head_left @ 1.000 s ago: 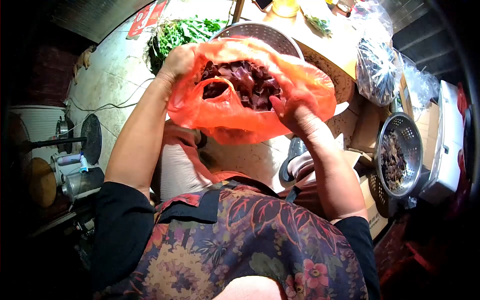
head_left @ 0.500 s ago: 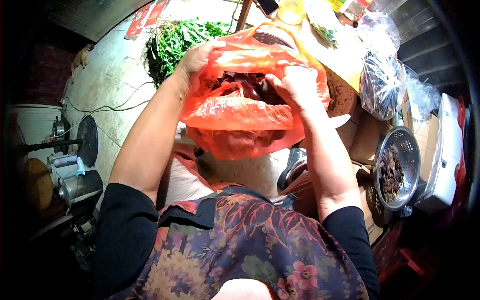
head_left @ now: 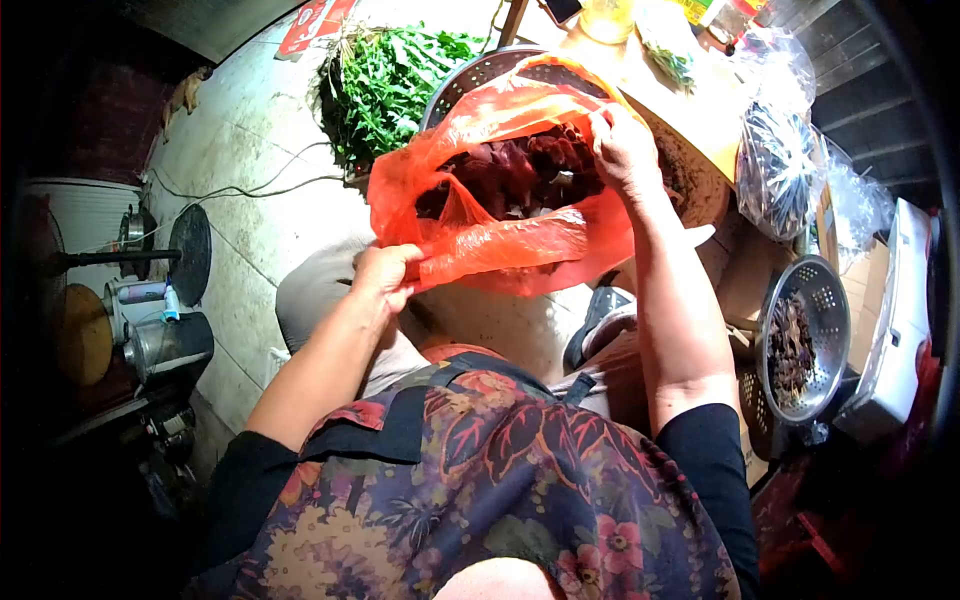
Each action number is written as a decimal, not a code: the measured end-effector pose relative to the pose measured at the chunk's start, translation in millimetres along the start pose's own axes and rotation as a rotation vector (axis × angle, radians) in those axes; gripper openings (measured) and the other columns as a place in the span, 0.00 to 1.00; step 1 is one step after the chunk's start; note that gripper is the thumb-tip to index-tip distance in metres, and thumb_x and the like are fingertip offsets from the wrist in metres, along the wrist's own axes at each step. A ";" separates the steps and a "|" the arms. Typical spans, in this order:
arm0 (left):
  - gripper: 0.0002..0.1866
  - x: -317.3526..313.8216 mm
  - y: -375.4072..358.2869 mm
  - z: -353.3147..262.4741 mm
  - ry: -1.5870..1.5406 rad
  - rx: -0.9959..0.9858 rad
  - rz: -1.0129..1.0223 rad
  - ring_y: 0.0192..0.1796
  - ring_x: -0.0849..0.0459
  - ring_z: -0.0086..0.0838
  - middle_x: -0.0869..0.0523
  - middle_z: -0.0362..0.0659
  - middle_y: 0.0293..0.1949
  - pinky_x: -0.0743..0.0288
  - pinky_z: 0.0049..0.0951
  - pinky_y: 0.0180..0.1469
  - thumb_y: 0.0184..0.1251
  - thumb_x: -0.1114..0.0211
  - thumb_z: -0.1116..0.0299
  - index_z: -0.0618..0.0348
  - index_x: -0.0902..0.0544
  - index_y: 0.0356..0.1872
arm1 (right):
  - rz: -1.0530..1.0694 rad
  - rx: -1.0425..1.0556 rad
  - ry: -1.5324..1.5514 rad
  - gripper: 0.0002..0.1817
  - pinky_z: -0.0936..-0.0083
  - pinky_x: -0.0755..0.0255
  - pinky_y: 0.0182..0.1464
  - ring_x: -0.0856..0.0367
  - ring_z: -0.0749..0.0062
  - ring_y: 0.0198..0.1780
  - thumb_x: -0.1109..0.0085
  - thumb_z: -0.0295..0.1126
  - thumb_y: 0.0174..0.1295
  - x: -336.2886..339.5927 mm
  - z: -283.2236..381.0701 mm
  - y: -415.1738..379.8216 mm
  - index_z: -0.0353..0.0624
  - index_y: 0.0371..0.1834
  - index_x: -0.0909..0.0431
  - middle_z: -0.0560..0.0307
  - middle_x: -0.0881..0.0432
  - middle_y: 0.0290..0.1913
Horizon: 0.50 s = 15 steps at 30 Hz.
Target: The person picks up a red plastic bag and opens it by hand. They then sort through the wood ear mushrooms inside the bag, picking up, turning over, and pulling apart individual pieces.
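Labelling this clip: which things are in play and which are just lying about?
In hand:
left hand pinching the lower edge of the red plastic bag
right hand at the bag's upper rim
dark red pieces inside
large colander behind the bag

Lying about:
leafy greens
small colander
clear bag

This looks like a home kitchen or back-room food-preparation area: a heap of leafy green vegetables (head_left: 395,85) lies on the bare concrete floor (head_left: 250,230), perforated steel colanders (head_left: 805,340) hold dark dried food, and metal pots (head_left: 165,345) crowd a dim corner.
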<state>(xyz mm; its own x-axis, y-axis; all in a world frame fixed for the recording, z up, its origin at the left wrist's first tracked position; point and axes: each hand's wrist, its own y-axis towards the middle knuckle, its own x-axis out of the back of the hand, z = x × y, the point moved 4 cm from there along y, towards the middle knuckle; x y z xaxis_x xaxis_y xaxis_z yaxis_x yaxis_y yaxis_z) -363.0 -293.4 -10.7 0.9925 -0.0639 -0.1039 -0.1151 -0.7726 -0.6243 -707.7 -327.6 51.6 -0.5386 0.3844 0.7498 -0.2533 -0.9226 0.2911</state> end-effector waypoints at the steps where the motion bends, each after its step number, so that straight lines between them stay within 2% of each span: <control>1: 0.23 0.5 8.5 16.0 -0.288 0.140 0.033 0.53 0.21 0.41 0.21 0.50 0.49 0.25 0.42 0.57 0.54 0.40 0.78 0.65 0.30 0.55 | 0.018 0.004 -0.022 0.13 0.64 0.27 0.44 0.20 0.49 0.40 0.49 0.38 0.65 1.0 -0.2 0.3 0.40 0.39 0.23 0.43 0.19 0.36; 2: 0.23 -4.1 9.1 12.3 -0.286 0.140 0.037 0.53 0.21 0.41 0.21 0.50 0.49 0.25 0.42 0.57 0.54 0.40 0.78 0.65 0.30 0.55 | -0.102 0.115 -0.002 0.13 0.69 0.26 0.38 0.19 0.59 0.32 0.49 0.39 0.65 -5.9 -8.6 -1.2 0.40 0.37 0.22 0.47 0.19 0.32; 3: 0.20 -17.6 5.2 4.1 -0.384 0.161 0.149 0.52 0.21 0.41 0.20 0.50 0.47 0.26 0.43 0.58 0.55 0.44 0.79 0.64 0.27 0.52 | -0.102 0.111 -0.005 0.13 0.69 0.26 0.38 0.19 0.59 0.32 0.49 0.39 0.65 -9.2 -11.8 1.3 0.40 0.37 0.22 0.47 0.19 0.32; 4: 0.17 -30.1 -1.9 -3.6 -0.483 0.184 0.258 0.52 0.20 0.41 0.19 0.50 0.45 0.26 0.44 0.59 0.56 0.47 0.79 0.64 0.24 0.49 | -0.073 -0.048 0.121 0.13 0.72 0.27 0.35 0.20 0.66 0.29 0.48 0.39 0.65 -14.7 -20.8 3.8 0.40 0.36 0.22 0.50 0.19 0.29; 5: 0.16 -44.0 -15.7 -24.0 -0.524 0.028 0.364 0.53 0.21 0.41 0.19 0.50 0.47 0.27 0.45 0.59 0.57 0.45 0.75 0.64 0.24 0.49 | -0.047 -0.204 0.248 0.14 0.75 0.28 0.31 0.21 0.73 0.26 0.48 0.40 0.65 -19.6 -27.8 6.1 0.40 0.35 0.22 0.53 0.20 0.26; 6: 0.17 -56.4 -24.1 -39.8 -0.565 0.126 0.376 0.53 0.21 0.42 0.19 0.49 0.47 0.27 0.45 0.60 0.58 0.44 0.74 0.64 0.24 0.49 | -0.059 -0.320 0.396 0.13 0.80 0.32 0.25 0.27 0.80 0.21 0.47 0.38 0.65 -22.6 -32.7 7.2 0.40 0.33 0.22 0.61 0.23 0.22; 7: 0.17 -66.6 -32.1 -55.1 -0.604 0.224 0.387 0.54 0.21 0.42 0.19 0.49 0.48 0.27 0.46 0.60 0.58 0.43 0.74 0.63 0.25 0.50 | -0.060 -0.321 0.397 0.13 0.80 0.32 0.25 0.27 0.80 0.21 0.47 0.38 0.65 -21.1 -29.2 7.2 0.40 0.33 0.22 0.61 0.23 0.22; 8: 0.18 -75.4 -45.3 -78.7 -0.670 0.002 0.591 0.53 0.21 0.41 0.20 0.49 0.48 0.28 0.47 0.60 0.62 0.44 0.70 0.63 0.27 0.53 | -0.055 -0.405 0.595 0.12 0.80 0.33 0.24 0.28 0.80 0.20 0.48 0.37 0.65 -18.8 -24.9 5.9 0.40 0.32 0.22 0.62 0.25 0.21; 9: 0.19 -72.6 -40.1 -85.4 -0.649 -0.088 0.669 0.53 0.20 0.41 0.21 0.50 0.51 0.27 0.47 0.60 0.66 0.47 0.68 0.64 0.30 0.56 | -0.049 -0.487 0.793 0.11 0.80 0.35 0.23 0.30 0.79 0.19 0.48 0.36 0.64 -15.8 -18.4 4.6 0.40 0.31 0.23 0.64 0.26 0.20; 11: 0.23 -80.5 -24.9 -97.4 -0.735 -0.136 0.816 0.57 0.23 0.44 0.23 0.52 0.56 0.31 0.49 0.62 0.70 0.50 0.59 0.65 0.30 0.58 | -0.050 -0.524 0.901 0.10 0.79 0.35 0.24 0.31 0.78 0.21 0.48 0.34 0.64 -9.6 -14.9 6.0 0.40 0.29 0.23 0.65 0.27 0.21; 12: 0.20 -88.0 -34.0 -115.1 -0.731 -0.263 0.849 0.56 0.22 0.43 0.23 0.52 0.55 0.30 0.48 0.62 0.72 0.54 0.62 0.64 0.29 0.57 | -0.048 -0.391 0.733 0.10 0.76 0.31 0.31 0.25 0.72 0.26 0.49 0.36 0.63 -5.8 -20.9 11.9 0.42 0.31 0.22 0.59 0.24 0.24; 13: 0.19 -82.3 -28.6 -122.9 -0.654 -0.306 0.669 0.54 0.21 0.42 0.21 0.51 0.53 0.29 0.47 0.60 0.71 0.52 0.60 0.63 0.28 0.55 | -0.039 -0.264 0.564 0.11 0.72 0.28 0.38 0.20 0.65 0.31 0.50 0.38 0.62 -4.1 -27.6 16.4 0.44 0.34 0.21 0.52 0.20 0.27; 14: 0.20 -91.5 -35.4 -141.6 -0.695 -0.282 0.893 0.53 0.21 0.40 0.21 0.50 0.51 0.28 0.46 0.59 0.71 0.51 0.59 0.62 0.28 0.55 | -0.125 0.001 0.364 0.09 0.70 0.28 0.37 0.21 0.65 0.30 0.53 0.35 0.63 -4.7 -34.7 22.1 0.46 0.31 0.23 0.52 0.22 0.26; 15: 0.20 -99.1 -40.4 -157.6 -0.734 -0.259 1.118 0.52 0.21 0.39 0.21 0.49 0.50 0.28 0.46 0.58 0.70 0.51 0.58 0.62 0.28 0.55 | -0.262 0.326 -0.132 0.11 0.72 0.28 0.36 0.22 0.67 0.32 0.56 0.31 0.64 21.9 -10.9 19.5 0.42 0.28 0.25 0.54 0.22 0.26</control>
<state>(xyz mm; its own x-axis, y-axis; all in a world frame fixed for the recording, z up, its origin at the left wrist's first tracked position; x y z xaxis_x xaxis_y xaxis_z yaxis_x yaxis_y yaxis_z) -450.4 -355.5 146.9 0.1154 -0.4434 -0.8889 -0.7448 -0.6307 0.2179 -733.2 -336.9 67.2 -0.3769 0.6188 0.6892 -0.0897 -0.7650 0.6378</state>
